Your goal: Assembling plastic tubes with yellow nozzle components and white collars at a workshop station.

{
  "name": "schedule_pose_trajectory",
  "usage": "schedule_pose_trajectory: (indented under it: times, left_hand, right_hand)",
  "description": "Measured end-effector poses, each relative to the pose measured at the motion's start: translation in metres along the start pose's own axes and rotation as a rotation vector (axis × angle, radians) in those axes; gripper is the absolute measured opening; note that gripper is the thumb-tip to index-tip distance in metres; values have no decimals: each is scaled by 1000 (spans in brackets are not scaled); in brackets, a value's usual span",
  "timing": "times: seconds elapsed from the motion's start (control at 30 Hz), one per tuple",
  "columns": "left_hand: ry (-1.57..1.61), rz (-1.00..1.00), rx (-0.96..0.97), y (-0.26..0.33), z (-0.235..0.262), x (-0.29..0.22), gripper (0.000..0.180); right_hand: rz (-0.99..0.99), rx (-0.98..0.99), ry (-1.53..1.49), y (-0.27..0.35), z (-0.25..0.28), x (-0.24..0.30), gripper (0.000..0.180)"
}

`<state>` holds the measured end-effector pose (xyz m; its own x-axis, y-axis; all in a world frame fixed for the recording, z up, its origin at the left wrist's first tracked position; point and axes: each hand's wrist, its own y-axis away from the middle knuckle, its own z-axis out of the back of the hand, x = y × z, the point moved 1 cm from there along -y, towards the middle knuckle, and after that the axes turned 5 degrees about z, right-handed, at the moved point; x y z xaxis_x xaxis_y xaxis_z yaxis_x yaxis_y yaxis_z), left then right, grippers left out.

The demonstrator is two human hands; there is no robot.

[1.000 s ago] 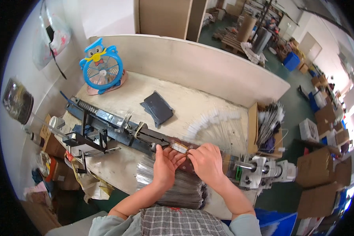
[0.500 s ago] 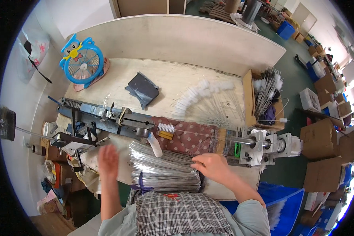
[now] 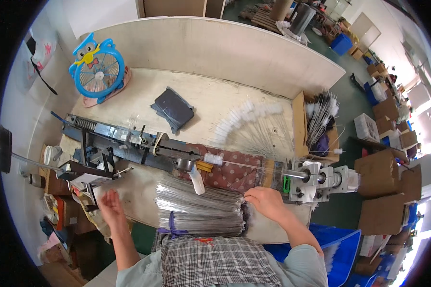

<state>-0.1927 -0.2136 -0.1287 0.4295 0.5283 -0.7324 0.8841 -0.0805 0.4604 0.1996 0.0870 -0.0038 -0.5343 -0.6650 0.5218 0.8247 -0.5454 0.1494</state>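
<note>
Wire bundle (image 3: 201,210) lying on bench edge before you. Your right hand (image 3: 266,203) resting fingers curled on its right end; your left hand (image 3: 109,206) hovering open, fingers spread, beside machine (image 3: 129,143).

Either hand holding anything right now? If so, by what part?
The right hand rests on the right end of the bundle of thin metal wires; whether it actually grips them cannot be told. The left hand is open and holds nothing.
</note>
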Motion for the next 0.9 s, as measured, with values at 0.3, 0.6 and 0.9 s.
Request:
schedule_pose_trajectory:
  times: [0.3,0.6,0.9]
  left_hand:
    - [-392,457,685,178,-166,107,29]
    - [285,1478,565,219,-237,30,26]
    - [-564,553,1023,212,-186,38,23]
  right_hand:
    - [-34,-95,7,2,-5,-4,15]
    - [94,-185,306,0,5,12,17]
    - [74,-472,695,11,127,20,23]
